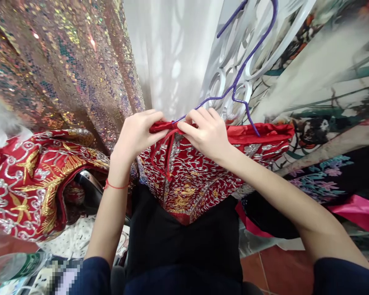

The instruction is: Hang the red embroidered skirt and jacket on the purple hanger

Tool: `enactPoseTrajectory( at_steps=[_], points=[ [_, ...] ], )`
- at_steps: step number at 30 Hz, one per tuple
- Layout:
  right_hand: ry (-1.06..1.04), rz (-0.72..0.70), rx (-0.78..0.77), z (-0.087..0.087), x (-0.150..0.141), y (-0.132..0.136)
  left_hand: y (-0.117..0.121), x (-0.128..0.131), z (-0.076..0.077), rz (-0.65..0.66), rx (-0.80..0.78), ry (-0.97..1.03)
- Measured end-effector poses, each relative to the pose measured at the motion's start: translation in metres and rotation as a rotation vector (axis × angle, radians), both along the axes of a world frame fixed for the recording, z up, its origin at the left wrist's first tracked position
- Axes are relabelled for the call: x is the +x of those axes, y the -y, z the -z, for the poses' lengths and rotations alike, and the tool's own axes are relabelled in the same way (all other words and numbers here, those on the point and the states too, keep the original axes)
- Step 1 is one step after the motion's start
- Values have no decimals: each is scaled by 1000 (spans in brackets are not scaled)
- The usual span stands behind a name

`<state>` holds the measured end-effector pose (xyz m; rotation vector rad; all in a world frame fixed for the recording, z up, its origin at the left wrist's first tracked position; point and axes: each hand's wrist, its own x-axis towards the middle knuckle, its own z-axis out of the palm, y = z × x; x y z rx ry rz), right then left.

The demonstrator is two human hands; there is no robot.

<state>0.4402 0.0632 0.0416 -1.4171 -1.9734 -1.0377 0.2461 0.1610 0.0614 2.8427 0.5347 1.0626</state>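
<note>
Left hand [141, 133] and right hand [205, 133] are pinching a red embroidered garment [184, 174] by its upper edge, fingers closed on fabric, apparently steadying it against a purple hanger [234, 87]; the garment is draping before the person.

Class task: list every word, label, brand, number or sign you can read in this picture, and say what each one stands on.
Readable text: none.
Green label on the clear bottle, lower left: markings too blurred to read.
Pixelated patch beside it: nothing can be read.
Central red garment and purple hanger: no lettering visible.
</note>
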Motion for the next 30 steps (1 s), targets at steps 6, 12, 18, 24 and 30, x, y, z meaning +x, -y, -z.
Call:
enactPoseTrajectory(
  at_steps=[6,12,18,24,30],
  points=[
    [74,-13,67,-4,4,-6,-5,0,12,4,51,26],
    [198,-72,-129,-33,4,2,-10,2,20,75,36,134],
    [306,-121,-218,-54,3,3,1,5,8,121,-10,93],
    [327,-168,-290,-65,10,6,0,5,2,145,7,71],
    [267,-169,-164,-54,12,2,-2,12,12,123,-66,180]
  ],
)
